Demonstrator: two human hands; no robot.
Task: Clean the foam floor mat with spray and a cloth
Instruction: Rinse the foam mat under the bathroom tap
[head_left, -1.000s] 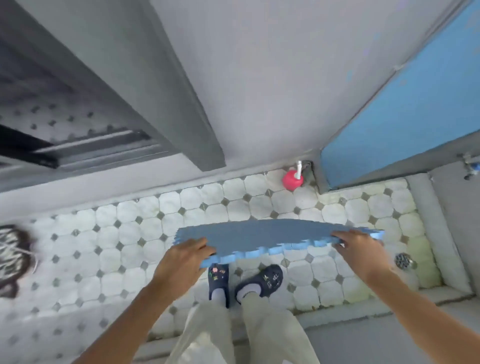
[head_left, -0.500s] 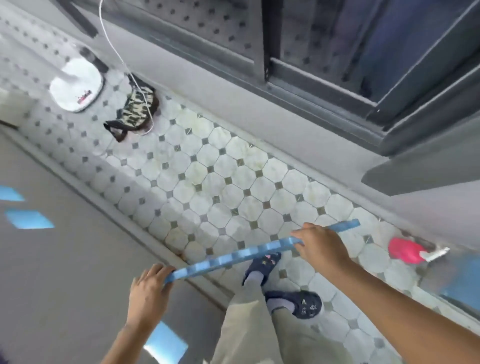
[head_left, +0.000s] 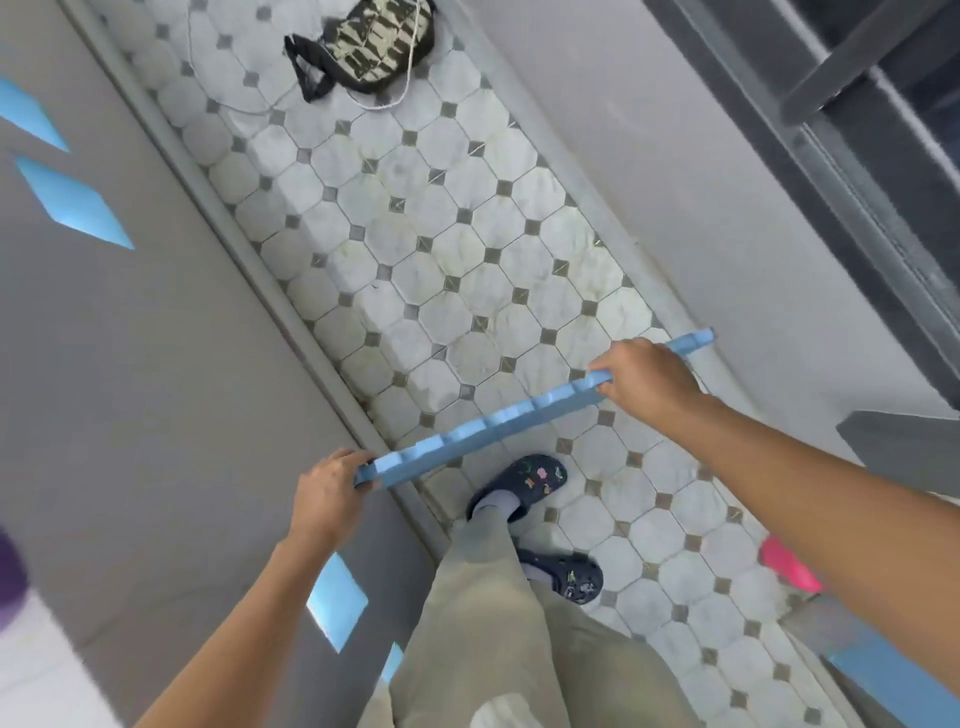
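Mat (head_left: 519, 415) carried edge-on to the camera, off the floor, slanting from near left up to far right; only the notched blue rim shows, face out of view

Left hand (head_left: 330, 491) closed on the near-left end, fingers curled over the rim, thumb side hidden. Right hand (head_left: 644, 382) closed on the rim near the far-right end, a short stub of mat sticking out past the knuckles

Grip at both ends probably because foam this thin sags or flaps if held at one point; two-ended hold keeps it flat and steerable. Held above the tiled strip (head_left: 467, 260), left end over the grey sill (head_left: 291, 291) dividing tile from the grey floor on the left

Feet in dark clogs (head_left: 524, 486) on the tile just below the mat, near foot behind the far one: reads as mid-step, mat in transit rather than being set down

No cloth identifiable. Pink object (head_left: 787, 564) at near right, half hidden by the right forearm, possibly the spray bottle, too blurred to confirm. Patterned bag (head_left: 374, 47) with white cord at far end of the tile, well apart

Judgement: still at positioning stage, no spraying or wiping begun
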